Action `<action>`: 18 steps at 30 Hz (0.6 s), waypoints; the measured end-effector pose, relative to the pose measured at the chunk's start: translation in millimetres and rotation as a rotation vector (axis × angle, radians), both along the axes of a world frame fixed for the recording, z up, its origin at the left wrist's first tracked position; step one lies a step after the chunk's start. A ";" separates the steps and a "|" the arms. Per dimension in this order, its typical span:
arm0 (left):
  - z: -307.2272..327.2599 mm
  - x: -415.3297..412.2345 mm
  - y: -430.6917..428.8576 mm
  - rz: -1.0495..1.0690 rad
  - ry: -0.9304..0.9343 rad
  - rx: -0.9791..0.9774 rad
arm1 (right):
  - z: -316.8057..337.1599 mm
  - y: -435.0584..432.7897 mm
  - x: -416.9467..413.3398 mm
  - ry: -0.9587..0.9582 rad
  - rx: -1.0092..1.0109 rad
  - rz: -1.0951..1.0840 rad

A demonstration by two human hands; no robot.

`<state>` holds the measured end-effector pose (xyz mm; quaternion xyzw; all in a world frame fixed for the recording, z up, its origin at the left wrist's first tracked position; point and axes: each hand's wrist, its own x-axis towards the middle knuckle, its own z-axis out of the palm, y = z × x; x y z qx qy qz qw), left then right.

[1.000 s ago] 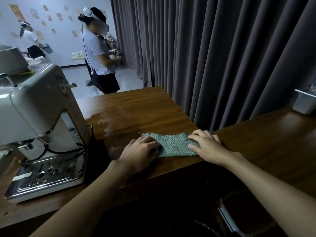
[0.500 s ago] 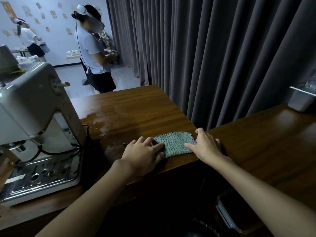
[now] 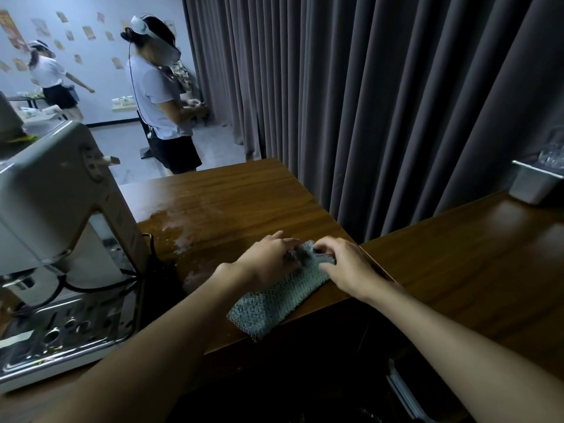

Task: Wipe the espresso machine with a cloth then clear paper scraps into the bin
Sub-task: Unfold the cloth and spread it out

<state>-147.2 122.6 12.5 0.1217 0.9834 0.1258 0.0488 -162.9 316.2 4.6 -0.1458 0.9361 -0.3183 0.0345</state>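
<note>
Two bare forearms reach in over the front edge of the bench (image 3: 238, 196). Between them the cloth (image 3: 274, 303), a blue-green knit strip, lies slantwise with its near corner poking just past that edge, close to the inside corner where the bench turns off to the right. At the cloth's far end the left hand (image 3: 268, 261) and right hand (image 3: 348, 267) sit close together. Their fingers are curled down onto the hem, and each grip looks clamped on the fabric, though the knuckles hide the actual pinch.

To my eye the cloth is being bunched or folded ready for use, so the wiping step is in hand. Next, it needs lifting clear of the edge and carrying left.

Over at the left end of the bench stands the espresso machine (image 3: 61, 203). It has a pale body, with a chrome drip tray (image 3: 61, 337) at its foot and a black cable (image 3: 100, 285) looping along the side nearest the hands, something a sweeping cloth could snag on. A wet smear (image 3: 180, 227) shines on the wood just beyond it. I can make out no paper scraps and no bin from here.

Further back a grey curtain (image 3: 366, 102) hangs along the bench's far edge, and a metal container (image 3: 534, 184) sits at the far right end. One person in a headset (image 3: 158, 96) and another further off (image 3: 52, 77) stand across the room.
</note>
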 end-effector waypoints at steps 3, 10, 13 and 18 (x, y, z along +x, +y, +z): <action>-8.3 -20.7 5.7 -0.030 0.035 0.067 | -0.4 3.1 -2.4 0.013 -0.017 -0.128; -9.4 -49.2 17.1 -0.052 -0.045 0.058 | -4.2 14.1 -2.9 0.023 -0.149 -0.114; -6.5 -53.8 21.9 -0.108 -0.051 0.059 | -3.8 19.1 -1.3 0.066 -0.295 -0.120; 3.8 -49.1 24.3 -0.155 -0.037 0.203 | -0.2 19.4 0.1 0.121 -0.380 -0.119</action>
